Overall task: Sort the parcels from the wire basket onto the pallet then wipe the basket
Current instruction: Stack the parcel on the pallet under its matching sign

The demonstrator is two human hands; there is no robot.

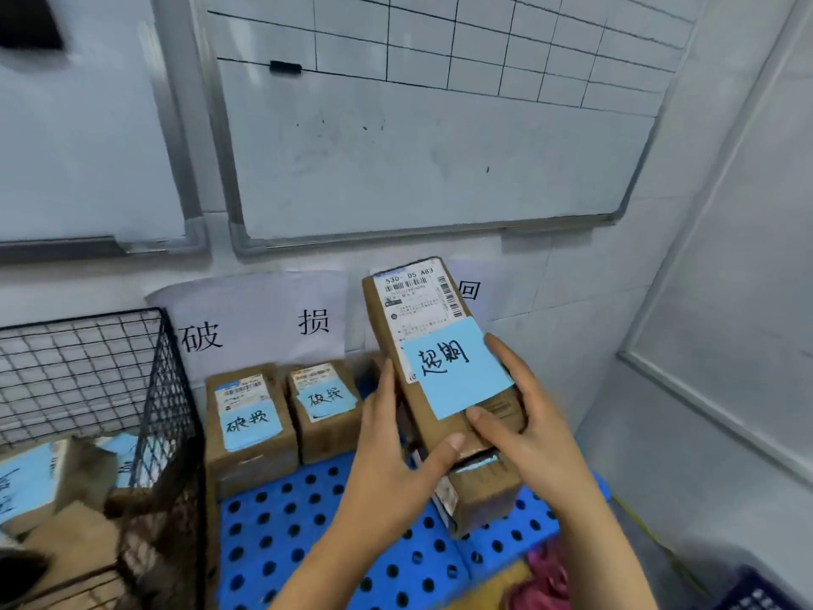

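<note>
We grip a brown cardboard parcel [499, 409] in our left hand [387, 460] and right hand [525, 429] above the blue pallet [281, 530]. A white shipping label [415, 297] and handwritten blue note [455, 367] cover its top.

Brown parcel [422, 328] blue-noted, tilted above blue pallet [281, 561]; wire basket [165, 389] left

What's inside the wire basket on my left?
The wire basket holds several brown cardboard parcels, some with blue notes. What lies beneath them is covered, and blur hides their count.
</note>
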